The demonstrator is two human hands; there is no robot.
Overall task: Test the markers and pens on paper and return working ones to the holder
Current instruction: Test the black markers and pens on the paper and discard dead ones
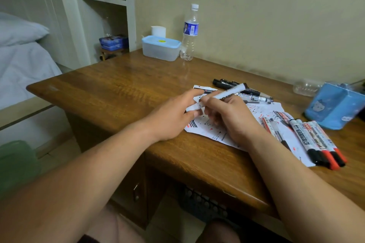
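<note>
The white marker [231, 91] sits between both hands, over the paper [209, 132] full of scribbles. The left hand [173, 116] pinches its near end. The right hand [233, 118] curls round its middle. Right of the right hand, a row of markers [320, 144] lies on the paper. Farther right is the blue holder [333, 110].

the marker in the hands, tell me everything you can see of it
The marker has a white, plastic-looking barrel with black print and a black far end. It slants above the scribbled paper, far end raised. The left hand pinches its near end; the right hand grips its middle. Its tip is hidden.
</note>
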